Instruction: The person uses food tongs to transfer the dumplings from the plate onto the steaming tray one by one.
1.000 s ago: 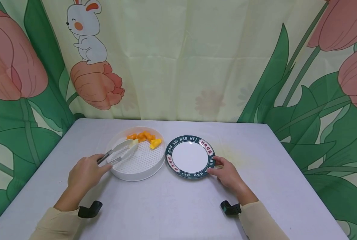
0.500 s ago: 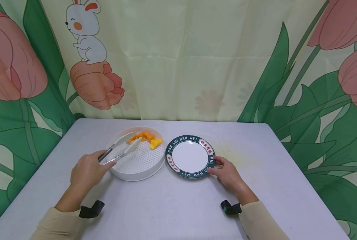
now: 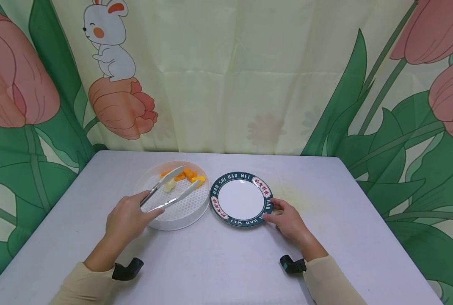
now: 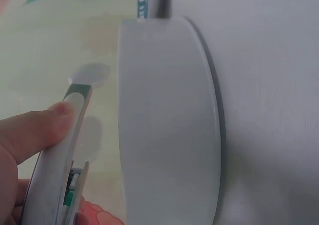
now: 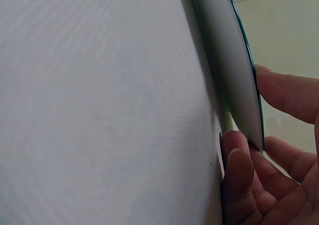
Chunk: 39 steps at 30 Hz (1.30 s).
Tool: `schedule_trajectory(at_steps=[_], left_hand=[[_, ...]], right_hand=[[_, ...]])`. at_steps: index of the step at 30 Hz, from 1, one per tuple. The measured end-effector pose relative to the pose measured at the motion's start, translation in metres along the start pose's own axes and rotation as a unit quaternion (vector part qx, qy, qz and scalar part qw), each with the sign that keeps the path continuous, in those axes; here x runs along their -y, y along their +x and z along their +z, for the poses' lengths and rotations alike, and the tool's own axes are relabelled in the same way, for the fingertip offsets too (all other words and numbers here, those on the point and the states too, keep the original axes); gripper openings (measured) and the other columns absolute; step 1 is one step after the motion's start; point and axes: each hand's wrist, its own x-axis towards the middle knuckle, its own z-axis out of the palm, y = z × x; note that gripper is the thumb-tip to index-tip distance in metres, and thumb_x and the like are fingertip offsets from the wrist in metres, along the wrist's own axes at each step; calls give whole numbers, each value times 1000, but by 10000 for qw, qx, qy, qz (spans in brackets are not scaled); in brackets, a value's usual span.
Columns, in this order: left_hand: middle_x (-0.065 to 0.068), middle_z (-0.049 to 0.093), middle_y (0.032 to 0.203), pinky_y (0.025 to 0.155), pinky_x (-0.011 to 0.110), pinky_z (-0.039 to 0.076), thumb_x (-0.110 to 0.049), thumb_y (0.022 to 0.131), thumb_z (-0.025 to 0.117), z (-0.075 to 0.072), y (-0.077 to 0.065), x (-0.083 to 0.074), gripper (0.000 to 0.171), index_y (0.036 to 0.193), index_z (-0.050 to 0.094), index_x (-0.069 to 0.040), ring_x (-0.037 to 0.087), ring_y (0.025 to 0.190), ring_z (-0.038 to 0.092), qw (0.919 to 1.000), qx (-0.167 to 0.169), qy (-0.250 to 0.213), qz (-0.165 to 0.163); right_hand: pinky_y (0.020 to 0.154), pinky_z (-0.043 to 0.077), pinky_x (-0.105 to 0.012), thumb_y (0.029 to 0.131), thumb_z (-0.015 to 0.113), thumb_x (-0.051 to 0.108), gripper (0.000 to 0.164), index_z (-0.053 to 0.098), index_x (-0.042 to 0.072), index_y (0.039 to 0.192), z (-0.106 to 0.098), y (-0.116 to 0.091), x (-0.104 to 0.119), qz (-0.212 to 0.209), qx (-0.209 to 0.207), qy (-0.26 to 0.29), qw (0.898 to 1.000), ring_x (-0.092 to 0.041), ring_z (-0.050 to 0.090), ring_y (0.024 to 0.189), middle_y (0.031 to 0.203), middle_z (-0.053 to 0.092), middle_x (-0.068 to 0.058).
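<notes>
My left hand [image 3: 126, 218] grips a pair of metal tongs [image 3: 175, 200] by the handle, thumb on one arm and fingers on the other. The tongs' arms are spread over a round white steamer tray [image 3: 173, 225] with a perforated floor. One tip overlaps a yellow piece [image 3: 198, 179], the other lies over the orange pieces [image 3: 189, 173]. A pale chunk [image 3: 169, 185] sits between the arms. My right hand [image 3: 287, 219] pinches the right rim of a plate [image 3: 241, 200] with a dark green lettered border, thumb above and fingers underneath, as the right wrist view shows.
The tray and plate stand side by side, almost rim to rim, on a white-covered table [image 3: 219, 267]. A printed curtain [image 3: 226, 84] with tulips and a rabbit hangs behind the far edge. Black cameras sit on both wrists.
The pale chunk, earlier at the tongs' tips, now lies on the tray floor. The tongs have spread wide and moved right with my left hand. My right hand and the plate stay put.
</notes>
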Motion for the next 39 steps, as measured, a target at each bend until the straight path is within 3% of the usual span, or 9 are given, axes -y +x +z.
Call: schedule_trajectory(at_steps=[4, 10, 14, 21, 30, 39], left_hand=[[27, 59, 124, 67, 45, 48, -44, 82, 80, 6, -1, -7, 78, 142, 53, -1, 38, 103, 55, 9999, -54, -81, 129], [26, 58, 132, 87, 56, 48, -33, 83, 80, 15, -3, -16, 71, 139, 54, 3, 42, 117, 53, 9978, -291, -321, 505], [27, 56, 133, 94, 56, 45, -25, 83, 78, 21, -4, -21, 67, 138, 54, 5, 42, 118, 52, 9942, -370, -662, 762], [25, 51, 131, 94, 53, 46, -21, 80, 82, 31, -9, -31, 66, 135, 54, 4, 38, 115, 51, 9872, -449, -1013, 1151], [17, 61, 125, 89, 47, 41, -21, 74, 88, 45, -16, -43, 64, 128, 60, -1, 35, 108, 48, 9808, -764, -861, 1574], [13, 59, 123, 87, 42, 46, -21, 71, 92, 56, -24, -54, 69, 129, 58, -3, 30, 108, 49, 9793, -466, -1016, 1687]], right_hand=[[79, 53, -34, 90, 76, 19, 70, 43, 4, 149, 0, 0, 0, -28, -4, 13, 10000, -29, 54, 104, 141, 50, -22], [80, 53, -34, 90, 76, 19, 69, 43, 4, 148, 1, 1, -1, -78, -21, -4, 10000, -29, 54, 105, 139, 50, -22], [79, 53, -34, 90, 76, 19, 69, 43, 4, 148, 1, 1, -1, -86, -22, 8, 10000, -29, 54, 104, 139, 50, -22], [79, 53, -34, 89, 76, 20, 70, 43, 4, 149, 1, 0, -1, -70, -33, -21, 10000, -29, 54, 103, 141, 50, -23], [78, 53, -33, 89, 76, 20, 70, 43, 4, 148, 1, -1, 0, -25, -28, 1, 10000, -29, 55, 102, 140, 50, -22], [76, 53, -32, 89, 76, 20, 70, 43, 4, 149, 0, -1, 1, -48, -3, 17, 10000, -28, 54, 101, 141, 50, -23]])
